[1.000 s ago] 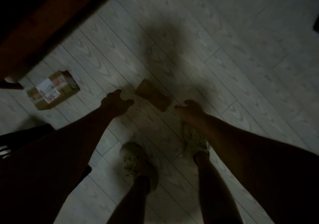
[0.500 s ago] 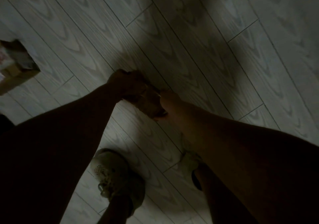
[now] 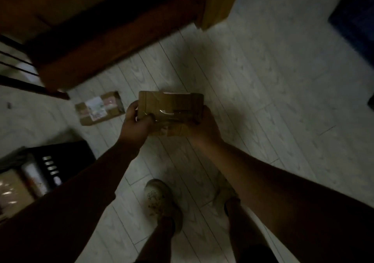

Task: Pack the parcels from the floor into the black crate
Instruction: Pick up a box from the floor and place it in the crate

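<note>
While the left hand (image 3: 137, 122) and right hand (image 3: 205, 126) clasp the taped parcel (image 3: 171, 107) by its ends above the floor (image 3: 263, 100), the black crate (image 3: 66, 151) waits near left. Slick tape could slip, and the dim light invites clipping the rim.

Centre: brown taped parcel (image 3: 171, 108), tape clear and glossy. Left of centre: brown labelled parcel (image 3: 99, 108), label white and pink. Lower left: black crate (image 3: 68, 153); floor (image 3: 263, 80): pale grey wood-grain.

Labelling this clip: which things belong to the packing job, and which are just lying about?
Job: held parcel; left hand; right hand; labelled parcel on floor; black crate.
Lying about: wooden furniture; dark blue object, top right.
</note>
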The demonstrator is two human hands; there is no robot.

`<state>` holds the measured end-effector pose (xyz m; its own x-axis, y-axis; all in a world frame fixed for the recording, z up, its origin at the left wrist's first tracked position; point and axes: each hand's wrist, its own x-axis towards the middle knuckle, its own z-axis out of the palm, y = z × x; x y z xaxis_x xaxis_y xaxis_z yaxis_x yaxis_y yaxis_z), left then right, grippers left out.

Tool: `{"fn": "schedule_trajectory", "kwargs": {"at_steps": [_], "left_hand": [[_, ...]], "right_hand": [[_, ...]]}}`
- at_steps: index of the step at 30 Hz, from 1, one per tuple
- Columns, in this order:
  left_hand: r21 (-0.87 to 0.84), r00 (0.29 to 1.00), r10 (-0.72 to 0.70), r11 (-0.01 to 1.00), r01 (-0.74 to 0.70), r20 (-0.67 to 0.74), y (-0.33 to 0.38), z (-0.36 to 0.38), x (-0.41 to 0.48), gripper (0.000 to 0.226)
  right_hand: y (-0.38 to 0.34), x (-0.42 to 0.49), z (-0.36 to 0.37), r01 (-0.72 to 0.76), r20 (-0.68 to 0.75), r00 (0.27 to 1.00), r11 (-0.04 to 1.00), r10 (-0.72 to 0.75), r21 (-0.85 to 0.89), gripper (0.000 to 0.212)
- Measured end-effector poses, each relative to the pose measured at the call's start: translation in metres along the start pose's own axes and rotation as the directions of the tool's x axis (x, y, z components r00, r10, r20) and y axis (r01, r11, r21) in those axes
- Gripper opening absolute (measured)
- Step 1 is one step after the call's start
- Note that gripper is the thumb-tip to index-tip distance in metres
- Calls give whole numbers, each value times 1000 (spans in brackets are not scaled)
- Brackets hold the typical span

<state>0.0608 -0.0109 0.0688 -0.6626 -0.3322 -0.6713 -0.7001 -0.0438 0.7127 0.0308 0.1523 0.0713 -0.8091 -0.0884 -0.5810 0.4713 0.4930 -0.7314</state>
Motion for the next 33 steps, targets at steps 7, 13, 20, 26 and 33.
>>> {"fn": "schedule_trajectory", "kwargs": {"at_steps": [7, 13, 20, 26, 33], "left_hand": [[-106, 985, 112, 986, -126, -129, 114, -89, -138, 28], [-170, 918, 194, 949, -265, -347, 172, -151, -257, 30], [-203, 843, 221, 912, -357, -491, 197, -219, -396, 31], [-140, 770, 285, 890, -434, -572, 186, -293, -486, 46], [-178, 692, 265, 848, -498, -672, 122, -400, -576, 42]], "right_hand": [[-152, -112, -34, 198, 59, 978, 978, -202, 63, 31], [-248, -207, -53, 365, 234, 898, 928, -372, 73, 61], [-314, -312, -39, 470, 380, 781, 867, -495, 163, 73], [-354, -391, 12, 578, 407, 698, 799, -590, 166, 76], [-379, -501, 108, 710, 442, 534, 666, -720, 227, 68]]}}
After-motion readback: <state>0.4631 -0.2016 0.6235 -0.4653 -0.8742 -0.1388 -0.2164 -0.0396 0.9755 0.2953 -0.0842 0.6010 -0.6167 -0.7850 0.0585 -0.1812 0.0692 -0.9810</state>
